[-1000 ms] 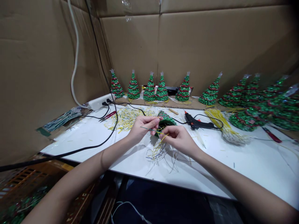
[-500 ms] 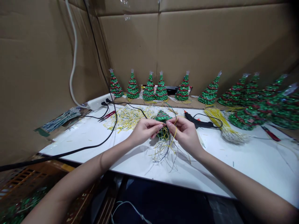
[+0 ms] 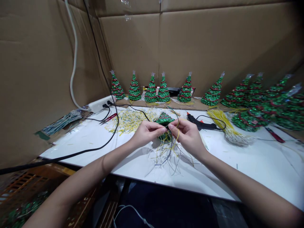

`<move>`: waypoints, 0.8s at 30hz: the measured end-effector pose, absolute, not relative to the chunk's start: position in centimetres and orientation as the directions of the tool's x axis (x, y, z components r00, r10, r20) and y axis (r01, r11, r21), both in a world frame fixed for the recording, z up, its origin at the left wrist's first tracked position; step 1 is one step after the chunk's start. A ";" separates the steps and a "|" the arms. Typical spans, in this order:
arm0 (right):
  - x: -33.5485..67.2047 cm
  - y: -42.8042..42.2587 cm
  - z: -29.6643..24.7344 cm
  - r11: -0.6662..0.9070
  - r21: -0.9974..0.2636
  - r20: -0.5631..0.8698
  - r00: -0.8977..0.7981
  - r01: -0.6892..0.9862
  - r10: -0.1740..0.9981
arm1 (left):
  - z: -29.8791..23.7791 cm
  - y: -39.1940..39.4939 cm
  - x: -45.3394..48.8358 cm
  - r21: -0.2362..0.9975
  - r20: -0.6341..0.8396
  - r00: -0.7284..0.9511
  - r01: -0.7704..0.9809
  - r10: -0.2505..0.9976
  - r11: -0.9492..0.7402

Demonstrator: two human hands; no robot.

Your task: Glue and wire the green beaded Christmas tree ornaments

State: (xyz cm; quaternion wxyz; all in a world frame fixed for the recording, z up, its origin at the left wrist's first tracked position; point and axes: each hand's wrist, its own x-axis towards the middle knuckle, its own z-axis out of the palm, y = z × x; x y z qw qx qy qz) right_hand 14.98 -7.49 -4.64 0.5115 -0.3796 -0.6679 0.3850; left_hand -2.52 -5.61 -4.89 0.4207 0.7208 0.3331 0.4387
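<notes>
My left fingers [image 3: 155,127] and right fingers [image 3: 182,124] are pinched almost tip to tip on some wires [image 3: 169,154], too tiny to tell which strands. The tree [image 3: 164,118] is lying just past them, open base my way, wires spilling onto the desk [image 3: 213,171]. Glue gun's [image 3: 203,124] off to their right, scraps [image 3: 128,120] beyond on the left.

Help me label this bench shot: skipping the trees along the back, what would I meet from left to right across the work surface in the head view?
Bundle of bluish wires, white power strip, pile of wire clippings, small Christmas tree, black glue gun, bundle of yellow-and-white wires, red-handled tool.
</notes>
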 end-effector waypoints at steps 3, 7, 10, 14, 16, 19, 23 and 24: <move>15.0 -7.5 -4.5 0.408 -0.907 0.385 -0.190 0.104 0.903 | -4.6 -5.8 -2.5 0.903 0.327 0.416 0.127 0.849 -0.410; 15.0 -7.4 -4.6 0.404 -0.909 0.380 -0.196 0.105 0.904 | -4.5 -5.8 -2.4 0.906 0.326 0.421 0.116 0.846 -0.406; 15.0 -7.4 -4.7 0.407 -0.908 0.383 -0.196 0.102 0.903 | -4.7 -5.7 -2.4 0.914 0.324 0.419 0.093 0.848 -0.395; 15.0 -7.5 -4.5 0.403 -0.909 0.379 -0.193 0.104 0.905 | -4.9 -5.6 -2.4 0.918 0.322 0.404 0.086 0.856 -0.386; 14.9 -7.5 -4.4 0.402 -0.909 0.377 -0.192 0.108 0.906 | -5.0 -5.6 -2.5 0.917 0.324 0.400 0.090 0.858 -0.388; 15.0 -7.5 -4.4 0.403 -0.909 0.378 -0.197 0.105 0.904 | -5.0 -5.6 -2.6 0.906 0.339 0.412 0.100 0.846 -0.412; 15.0 -7.5 -4.8 0.382 -0.921 0.360 -0.214 0.072 0.908 | -4.9 -5.6 -2.5 0.893 0.355 0.419 0.114 0.836 -0.436; 14.9 -7.5 -4.9 0.372 -0.927 0.354 -0.209 0.053 0.912 | -4.9 -5.6 -2.5 0.894 0.354 0.414 0.114 0.839 -0.433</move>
